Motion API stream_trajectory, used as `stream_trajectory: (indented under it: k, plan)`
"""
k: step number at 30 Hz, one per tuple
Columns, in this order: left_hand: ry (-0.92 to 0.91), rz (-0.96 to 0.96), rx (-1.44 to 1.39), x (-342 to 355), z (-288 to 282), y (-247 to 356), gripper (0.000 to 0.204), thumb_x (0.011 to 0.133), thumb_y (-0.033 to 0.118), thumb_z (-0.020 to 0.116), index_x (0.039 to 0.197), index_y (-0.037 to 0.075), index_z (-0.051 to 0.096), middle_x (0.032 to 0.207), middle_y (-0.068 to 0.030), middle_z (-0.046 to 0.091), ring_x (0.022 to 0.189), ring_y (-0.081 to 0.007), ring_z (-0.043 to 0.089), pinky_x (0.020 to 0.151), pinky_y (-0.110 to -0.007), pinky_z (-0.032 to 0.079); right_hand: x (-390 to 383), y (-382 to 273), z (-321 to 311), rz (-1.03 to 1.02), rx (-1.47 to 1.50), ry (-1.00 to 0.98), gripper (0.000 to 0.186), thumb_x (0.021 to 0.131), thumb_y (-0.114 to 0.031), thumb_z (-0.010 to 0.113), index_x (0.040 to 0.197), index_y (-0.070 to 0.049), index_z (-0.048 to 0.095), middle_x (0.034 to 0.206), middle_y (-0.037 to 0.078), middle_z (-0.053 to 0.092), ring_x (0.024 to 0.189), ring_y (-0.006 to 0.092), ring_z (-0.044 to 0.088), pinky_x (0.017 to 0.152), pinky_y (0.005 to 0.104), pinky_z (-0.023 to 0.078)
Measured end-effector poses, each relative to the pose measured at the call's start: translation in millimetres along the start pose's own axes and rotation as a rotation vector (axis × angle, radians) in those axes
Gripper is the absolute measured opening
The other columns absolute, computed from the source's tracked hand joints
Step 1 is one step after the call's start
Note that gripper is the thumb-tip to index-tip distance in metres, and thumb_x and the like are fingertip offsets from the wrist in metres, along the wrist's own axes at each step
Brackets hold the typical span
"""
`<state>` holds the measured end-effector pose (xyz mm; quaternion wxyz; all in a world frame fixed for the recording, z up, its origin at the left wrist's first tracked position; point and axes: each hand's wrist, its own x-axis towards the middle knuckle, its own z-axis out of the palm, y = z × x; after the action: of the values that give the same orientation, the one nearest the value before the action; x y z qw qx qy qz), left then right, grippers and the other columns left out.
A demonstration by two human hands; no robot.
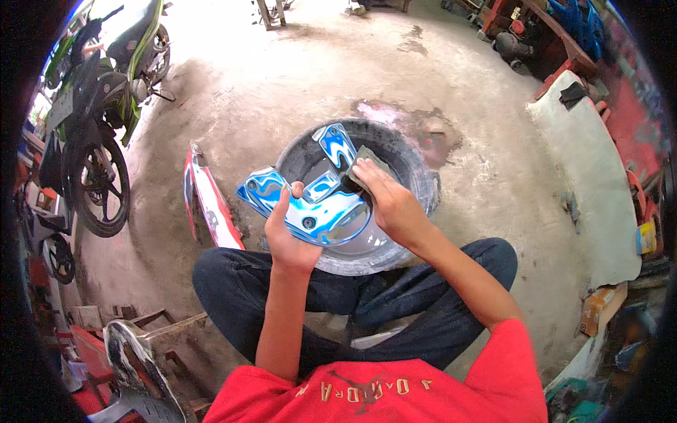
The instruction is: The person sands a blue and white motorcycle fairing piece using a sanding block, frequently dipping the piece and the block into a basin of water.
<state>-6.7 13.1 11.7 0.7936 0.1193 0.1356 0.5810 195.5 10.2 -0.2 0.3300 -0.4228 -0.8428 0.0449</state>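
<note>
My left hand [290,236] grips the lower edge of a blue and white swirl-patterned motorcycle body panel [310,213], its thumb up along the panel's face. The panel is tilted over a round grey basin [421,166] of cloudy water between my legs; one arm of it points away from me toward the basin's far rim. My right hand [393,206] has a dark grey piece of sandpaper [361,159] under its fingers, pressed against the panel's right-hand side. The fingers are close together over the sheet and cover part of it.
Left of the basin, a red and white body panel [214,201] lies on the concrete floor. A parked motorcycle [102,141] stands at the far left, with a scuffed dark-and-white part [141,370] at the near left. A long whitish panel [589,176] lies along the right.
</note>
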Motion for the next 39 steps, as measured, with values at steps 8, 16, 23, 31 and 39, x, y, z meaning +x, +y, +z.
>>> stream_trajectory:
  k: [8,16,23,31,39]
  plan:
    - [-0.007,0.045,-0.04,-4,-1,-2,0.018,0.106,0.027,0.051,0.101,0.01,0.054,0.104,-0.0146,0.065,0.101,-0.0295,0.065,0.091,-0.045,0.052,0,-10,-1,0.031,0.063,0.002,0.052,0.087,0.003,0.054,0.139,0.002,0.055,0.14,0.023,0.059,0.133,0.0354,0.056,0.112,0.0434,0.044]
    - [-0.007,0.051,0.033,-1,-14,1,0.02,0.105,0.028,0.051,0.105,0.008,0.055,0.109,-0.0149,0.064,0.107,-0.0297,0.063,0.095,-0.047,0.051,-12,-41,-1,-0.249,0.13,-0.014,0.045,0.088,-0.004,0.055,0.132,0.005,0.058,0.131,0.026,0.063,0.122,0.0351,0.064,0.105,0.0439,0.051]
    - [-0.028,-0.009,0.021,-6,-13,8,0.018,0.106,0.026,0.051,0.104,0.009,0.055,0.1,-0.0101,0.062,0.102,-0.0264,0.064,0.095,-0.046,0.05,-8,-75,-3,-0.273,0.081,-0.096,0.045,0.089,-0.008,0.056,0.131,0.008,0.057,0.136,0.025,0.06,0.128,0.0334,0.06,0.109,0.044,0.048]
    - [-0.028,-0.023,-0.021,-3,-21,8,0.019,0.106,0.027,0.05,0.103,0.01,0.055,0.106,-0.0158,0.066,0.104,-0.0294,0.065,0.094,-0.047,0.051,-9,-53,9,-0.231,-0.015,-0.043,0.047,0.09,-0.009,0.055,0.134,0.007,0.056,0.135,0.024,0.061,0.126,0.0338,0.061,0.107,0.043,0.05]
    - [0.143,0.098,0.043,-3,-3,-2,0.019,0.106,0.026,0.05,0.103,0.009,0.055,0.102,-0.007,0.062,0.099,-0.0242,0.065,0.087,-0.04,0.053,-1,-27,3,-0.058,0.08,-0.061,0.043,0.09,-0.007,0.056,0.131,0.004,0.057,0.132,0.024,0.062,0.127,0.0347,0.06,0.107,0.0431,0.049]
